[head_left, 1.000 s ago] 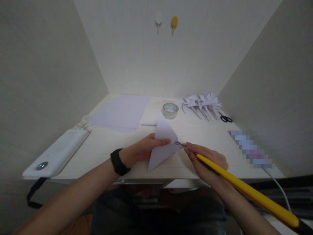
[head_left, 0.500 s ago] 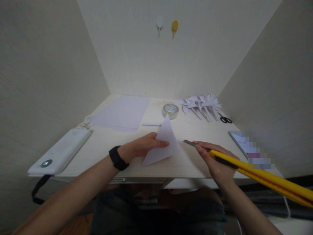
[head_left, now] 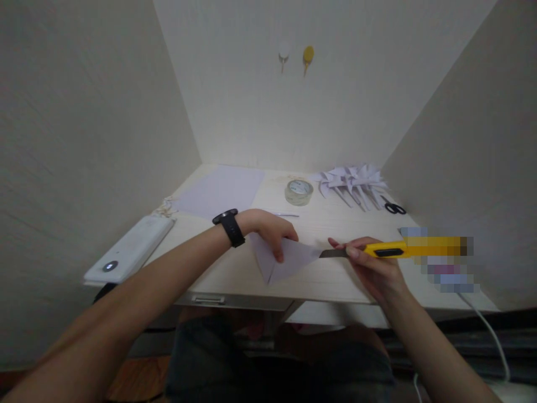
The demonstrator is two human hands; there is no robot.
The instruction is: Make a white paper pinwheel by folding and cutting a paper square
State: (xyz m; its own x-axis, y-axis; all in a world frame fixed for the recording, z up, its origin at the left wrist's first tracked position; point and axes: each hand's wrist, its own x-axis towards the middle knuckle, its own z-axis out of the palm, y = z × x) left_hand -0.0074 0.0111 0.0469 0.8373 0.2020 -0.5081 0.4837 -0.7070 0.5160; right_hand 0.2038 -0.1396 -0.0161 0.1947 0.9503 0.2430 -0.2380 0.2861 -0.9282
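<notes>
A small folded piece of white paper (head_left: 293, 262) is gripped by my left hand (head_left: 274, 230), the thumb on its face and the other fingers over its far edge. In my right hand (head_left: 375, 267) is a yellow utility knife (head_left: 388, 249), held level with the blade out to the left. The blade's tip meets, or nearly meets, the paper's right corner; whether it has entered the fold I cannot tell. Behind my hands a thin white paper stick (head_left: 285, 214) lies partly hidden by the left hand.
White sheets (head_left: 226, 187) lie at the back left, beside a roll of clear tape (head_left: 298, 192). Paper pinwheels (head_left: 352, 182) and black scissors (head_left: 394, 208) are at the back right. A white device (head_left: 130, 249) sits on the left; a blurred-out object (head_left: 451, 271) is on the right.
The paper has been turned and lowered toward the desk, its point now facing right. The knife has swung from slanting to level, its tip now at the paper. My left hand has rotated over the paper.
</notes>
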